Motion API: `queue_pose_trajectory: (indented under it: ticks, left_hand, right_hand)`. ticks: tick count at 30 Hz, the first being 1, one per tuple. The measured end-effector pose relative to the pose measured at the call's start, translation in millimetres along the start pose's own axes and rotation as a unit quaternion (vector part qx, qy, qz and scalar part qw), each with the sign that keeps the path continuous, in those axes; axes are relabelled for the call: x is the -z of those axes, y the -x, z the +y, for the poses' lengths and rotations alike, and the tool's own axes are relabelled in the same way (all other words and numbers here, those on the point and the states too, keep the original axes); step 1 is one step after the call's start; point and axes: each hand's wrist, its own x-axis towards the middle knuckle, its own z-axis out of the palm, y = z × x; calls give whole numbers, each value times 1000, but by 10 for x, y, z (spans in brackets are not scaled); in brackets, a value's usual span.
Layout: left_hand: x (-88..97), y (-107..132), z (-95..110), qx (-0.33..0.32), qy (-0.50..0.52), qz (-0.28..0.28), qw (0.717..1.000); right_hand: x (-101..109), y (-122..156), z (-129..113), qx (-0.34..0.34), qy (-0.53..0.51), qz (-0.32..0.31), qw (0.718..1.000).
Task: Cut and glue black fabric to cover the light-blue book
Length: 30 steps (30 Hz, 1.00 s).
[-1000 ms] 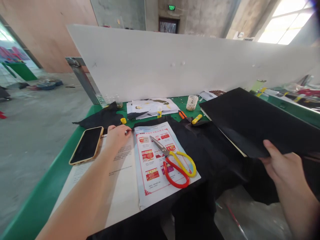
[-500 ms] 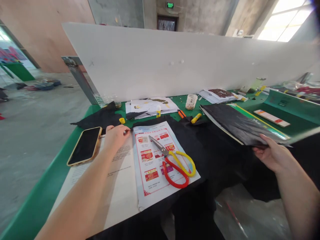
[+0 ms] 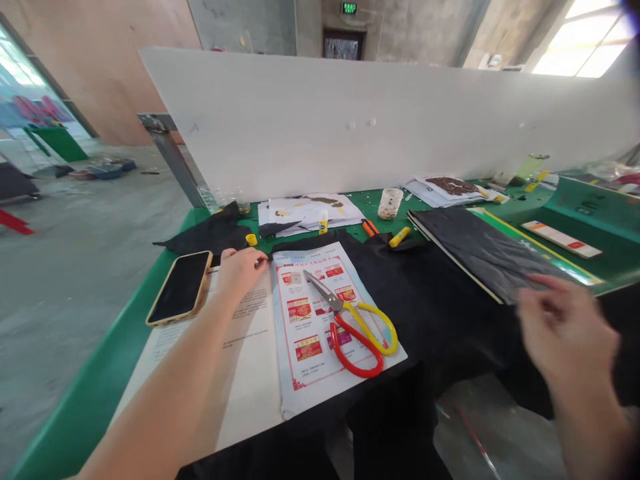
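My left hand [image 3: 243, 268] rests at the top of an open book's printed page [image 3: 245, 373], its fingers curled around a small dark thing I cannot make out. A phone [image 3: 180, 288] in a tan case lies beside that wrist. Scissors [image 3: 345, 319] with one red and one yellow handle lie on a red-and-white printed sheet [image 3: 300, 370]. At the right, my right hand [image 3: 567, 333] is blurred by motion, thumb and fingers apart, close to the near corner of a book or pad covered in black cloth [image 3: 465, 243]. The covered piece lies on the table.
Black cloth [image 3: 430, 300] spreads across the green table [image 3: 95, 373]. Behind are a glue stick [image 3: 323, 222], yellow caps, orange-handled tool [image 3: 370, 228], plastic cup [image 3: 390, 203] and papers [image 3: 270, 212]. A white board [image 3: 360, 127] stands along the back. A green box [image 3: 595, 213] sits right.
The black-covered piece has come down flatter onto the table. My right hand has let go of its edge and drawn back toward me. My left hand keeps its place on the page.
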Motion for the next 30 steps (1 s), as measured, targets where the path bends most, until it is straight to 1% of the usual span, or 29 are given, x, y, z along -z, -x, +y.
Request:
queue_pose_trajectory:
  ticks: [1, 2, 3, 5, 7, 9, 12, 14, 15, 18, 21, 25, 27, 30]
  left_hand:
    - [2, 2, 3, 1, 0, 0, 1000]
    - [6, 5, 6, 2, -1, 0, 1000]
    - [11, 8, 9, 4, 0, 0, 1000]
    - [24, 12, 10, 9, 2, 0, 1000]
    - [34, 13, 6, 13, 5, -4, 1000]
    - [37, 11, -1, 12, 6, -8, 1000]
    - [31, 5, -9, 5, 7, -8, 1000]
    - [25, 2, -11, 6, 9, -7, 1000]
    - [23, 1, -11, 7, 11, -7, 1000]
    - [21, 2, -4, 11, 14, -9, 1000]
    - [28, 4, 8, 16, 11, -10, 1000]
    - [51, 3, 24, 19, 12, -2, 1000]
    - [63, 2, 29, 16, 12, -2, 1000]
    - [71, 5, 30, 12, 12, -5, 1000]
  right_hand:
    - [-41, 79, -179, 33, -32, -83, 995]
    - [-101, 150, -342, 76, -58, -171, 980]
    - [-172, 211, -483, 116, -58, -224, 966]
    - [-313, 312, -688, 144, -16, -259, 955]
    - [-405, 403, -820, 146, 17, -276, 950]
    - [-426, 507, -931, 167, -5, -297, 940]
    - [-386, 697, -1103, 258, -81, -325, 906]
    - [-365, 816, -1196, 311, -89, -331, 886]
    - [-363, 862, -1226, 326, -83, -333, 881]
    - [-368, 918, -1260, 329, -76, -346, 875]
    - [-360, 880, -1262, 326, -77, -359, 871]
    - [-337, 837, -1269, 339, -96, -346, 870]
    - [-328, 844, -1265, 348, -112, -352, 862]
    - [-317, 829, -1267, 353, -131, -385, 843]
